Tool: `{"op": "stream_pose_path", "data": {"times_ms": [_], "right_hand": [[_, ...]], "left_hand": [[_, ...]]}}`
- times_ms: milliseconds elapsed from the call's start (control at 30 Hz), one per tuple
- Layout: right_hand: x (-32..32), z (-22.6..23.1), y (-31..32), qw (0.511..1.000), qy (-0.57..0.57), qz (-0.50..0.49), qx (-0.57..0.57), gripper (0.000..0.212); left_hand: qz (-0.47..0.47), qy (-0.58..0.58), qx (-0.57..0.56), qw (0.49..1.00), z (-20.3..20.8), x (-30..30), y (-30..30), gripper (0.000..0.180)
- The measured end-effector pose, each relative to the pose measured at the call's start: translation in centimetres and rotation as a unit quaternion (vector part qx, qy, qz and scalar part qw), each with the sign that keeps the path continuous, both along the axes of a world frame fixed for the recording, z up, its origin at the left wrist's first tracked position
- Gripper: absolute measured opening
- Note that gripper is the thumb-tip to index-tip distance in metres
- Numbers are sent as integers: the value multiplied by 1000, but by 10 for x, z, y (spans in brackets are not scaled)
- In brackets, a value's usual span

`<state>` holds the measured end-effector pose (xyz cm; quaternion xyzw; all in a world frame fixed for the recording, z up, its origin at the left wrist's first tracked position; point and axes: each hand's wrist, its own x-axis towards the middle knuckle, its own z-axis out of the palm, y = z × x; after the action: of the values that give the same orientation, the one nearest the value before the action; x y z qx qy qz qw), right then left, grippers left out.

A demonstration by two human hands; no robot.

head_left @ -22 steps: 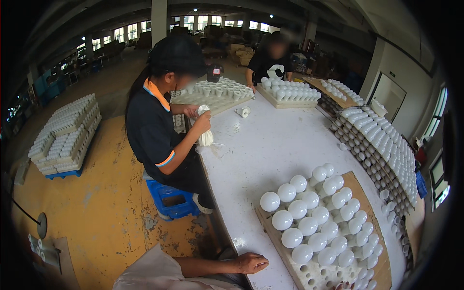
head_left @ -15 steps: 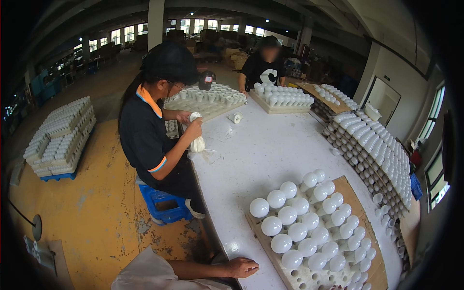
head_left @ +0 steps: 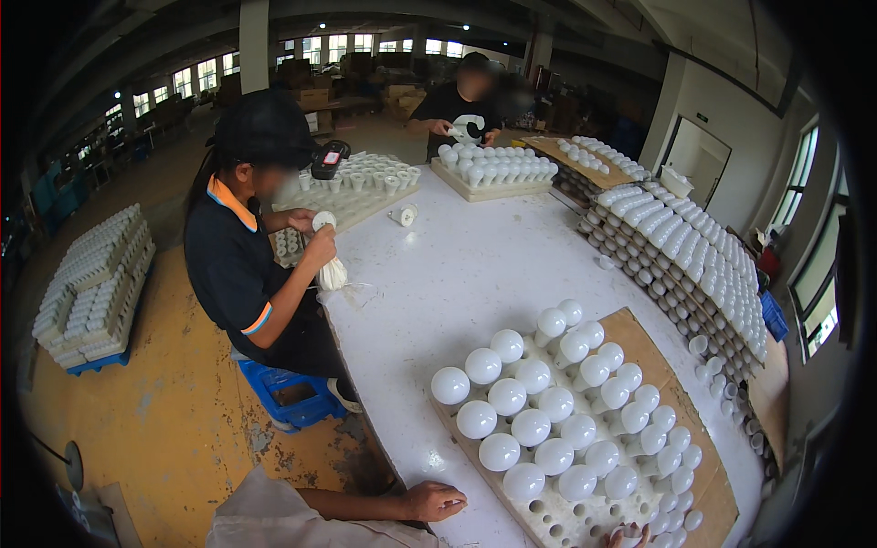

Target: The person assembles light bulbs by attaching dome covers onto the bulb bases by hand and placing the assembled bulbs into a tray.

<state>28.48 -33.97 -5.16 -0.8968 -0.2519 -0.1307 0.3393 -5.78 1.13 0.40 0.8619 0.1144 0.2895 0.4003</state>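
Note:
My left hand (head_left: 436, 501) lies on the near left edge of the white table (head_left: 402, 338), its fingers loosely curled with nothing visible in them. At the lower edge, my right hand (head_left: 643, 535) is mostly cut off; its fingers close around a white light bulb (head_left: 627, 539), only part of which shows. Beside it stands a pale tray with holes (head_left: 557, 513), filled with several rows of round white light bulbs (head_left: 531, 427). A few holes at the tray's near end hold no bulbs.
A brown board (head_left: 653, 342) lies beneath the tray. Stacked bulb trays (head_left: 671, 247) line the right side. A co-worker (head_left: 247, 228) at left handles a white lamp part; another person (head_left: 466, 110) stands behind a far bulb tray (head_left: 498, 190). A loaded pallet (head_left: 96, 288) stands left.
The view has shifted, moving most things left in the picture. My right hand has come further into view with a bulb. The far person's hands have lifted above the far tray.

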Motion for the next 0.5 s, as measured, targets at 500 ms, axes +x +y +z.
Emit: {"op": "stream_pose_path", "data": {"times_ms": [500], "right_hand": [[-57, 87, 35, 995, -5, -93, -42, 48]], "left_hand": [[41, -26, -74, 996, 11, -10, 11, 10]]}}
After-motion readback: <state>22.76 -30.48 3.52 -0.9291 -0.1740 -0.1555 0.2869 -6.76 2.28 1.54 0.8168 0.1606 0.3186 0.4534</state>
